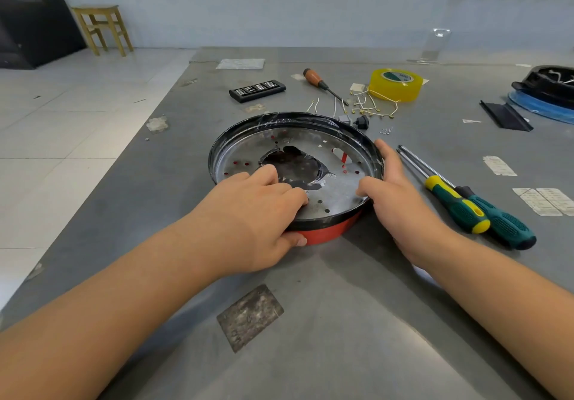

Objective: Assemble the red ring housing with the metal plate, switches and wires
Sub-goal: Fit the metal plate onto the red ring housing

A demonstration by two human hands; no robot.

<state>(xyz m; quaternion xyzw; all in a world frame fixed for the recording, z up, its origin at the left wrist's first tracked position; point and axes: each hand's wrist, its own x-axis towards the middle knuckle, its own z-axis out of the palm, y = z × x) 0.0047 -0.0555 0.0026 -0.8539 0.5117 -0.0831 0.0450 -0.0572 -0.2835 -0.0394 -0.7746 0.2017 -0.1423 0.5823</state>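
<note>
Head view: two hands' fingers grip one red ring housing (326, 233); two screwdrivers (472, 207) nearby.

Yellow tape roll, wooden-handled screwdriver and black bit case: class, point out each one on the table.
yellow tape roll (396, 85), head view, on its yellow side wall.
wooden-handled screwdriver (311, 76), head view, on the orange-brown handle.
black bit case (257, 90), head view, on its top face.
</note>
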